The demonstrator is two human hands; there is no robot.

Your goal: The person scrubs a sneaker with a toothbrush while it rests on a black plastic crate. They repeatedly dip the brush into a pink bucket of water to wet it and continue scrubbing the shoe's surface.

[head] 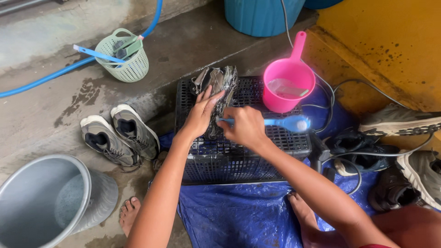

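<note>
Head view, centre: a dark, wet, soapy shoe (219, 94) is laid on top of an upturned black plastic lattice crate (248, 156), in the upper middle of the frame.
Left hand (200, 115): it is laid flat with the fingers spread narrow and pressed on the dark shoe, by which the shoe is pinned to the crate.
Right hand (247, 126): it is closed around the handle of a light blue plastic scrubbing brush (280, 123); the brush head is set against the shoe just beside the left hand, and the handle end is pointed toward the right of the frame.
Upper right of centre: a pink plastic dipper with a long handle (289, 82) is stood on the far right corner of the crate.
Under the crate: a crumpled blue plastic sheet (239, 216) is spread on the wet concrete floor (55, 32).
Left of the crate: a pair of grey sneakers (118, 135) is set side by side on the floor.
Lower left: a grey metal bucket (50, 197) is seen, with a bare foot (130, 212) just beside it.
Upper left: a pale green perforated plastic basket (126, 57) is placed near a blue hose (69, 69).
Right edge: several more shoes (404, 151) are heaped among dark cables.
Top centre: a blue plastic tub (262, 16) is stood beyond the crate.
</note>
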